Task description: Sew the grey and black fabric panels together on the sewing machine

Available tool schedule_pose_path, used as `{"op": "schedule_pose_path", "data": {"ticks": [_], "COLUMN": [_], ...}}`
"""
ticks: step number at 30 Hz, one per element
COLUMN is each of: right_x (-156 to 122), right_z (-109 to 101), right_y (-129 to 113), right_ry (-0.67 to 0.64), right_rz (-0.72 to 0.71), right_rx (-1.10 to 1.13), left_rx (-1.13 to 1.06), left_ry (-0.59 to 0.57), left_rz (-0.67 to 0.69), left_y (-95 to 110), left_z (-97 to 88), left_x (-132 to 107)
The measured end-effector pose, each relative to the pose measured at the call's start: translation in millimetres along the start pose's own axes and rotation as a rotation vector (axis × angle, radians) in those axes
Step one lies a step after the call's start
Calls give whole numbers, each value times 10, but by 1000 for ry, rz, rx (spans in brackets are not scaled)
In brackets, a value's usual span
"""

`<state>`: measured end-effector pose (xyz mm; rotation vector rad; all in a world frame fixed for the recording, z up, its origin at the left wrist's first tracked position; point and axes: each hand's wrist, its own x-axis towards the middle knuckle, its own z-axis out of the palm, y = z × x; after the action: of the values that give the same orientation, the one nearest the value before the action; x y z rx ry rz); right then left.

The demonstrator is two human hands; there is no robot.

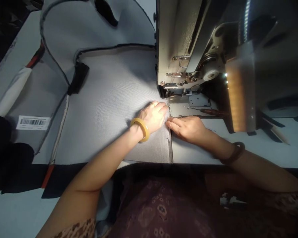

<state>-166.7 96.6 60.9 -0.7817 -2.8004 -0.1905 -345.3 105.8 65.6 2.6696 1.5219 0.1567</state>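
Head view. The left hand (152,117) lies flat on a grey mesh fabric panel (109,109), fingers extended and not clenched, grasping nothing (the pressure looks light, though that is only a judgement). The panel sits at the centre of the view on a white table (262,147), with its right edge running up toward the presser foot (175,93) of a sewing machine (188,43) at about 1 o'clock. The hand's position, close to that edge, seems suited to keeping the cloth flat near the foot.

The right hand (185,128) lies just right of the edge, its fingertips (169,122) at or touching the fabric. Whether they pinch the fine loose threads (170,111) there, I cannot tell. A jade-like bangle (140,129) circles the left wrist, and a dark bracelet (234,153) circles the right.

A tool with a reddish-brown handle (210,111) lies at about 3 o'clock, within easy reach of the right hand. A barcode label (33,122) sits at 9 o'clock on a grey piece of fabric (42,89).
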Motion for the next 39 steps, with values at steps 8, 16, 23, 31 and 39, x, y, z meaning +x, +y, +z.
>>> {"op": "schedule_pose_path", "data": {"ticks": [8, 16, 23, 31, 39], "right_x": [-15, -16, 14, 25, 78], "right_z": [58, 68, 76, 78, -2], "right_y": [11, 38, 76, 72, 67], "right_ry": [10, 42, -14, -34, -147], "right_rz": [16, 1, 46, 14, -31], "right_rx": [-12, -47, 10, 1, 21], "left_rx": [25, 53, 75, 97, 49], "left_ry": [-16, -22, -21, -7, 47], "left_rz": [24, 37, 51, 26, -70], "left_y": [-25, -44, -62, -69, 134], "left_z": [2, -6, -27, 3, -68], "left_x": [15, 47, 92, 77, -186]}}
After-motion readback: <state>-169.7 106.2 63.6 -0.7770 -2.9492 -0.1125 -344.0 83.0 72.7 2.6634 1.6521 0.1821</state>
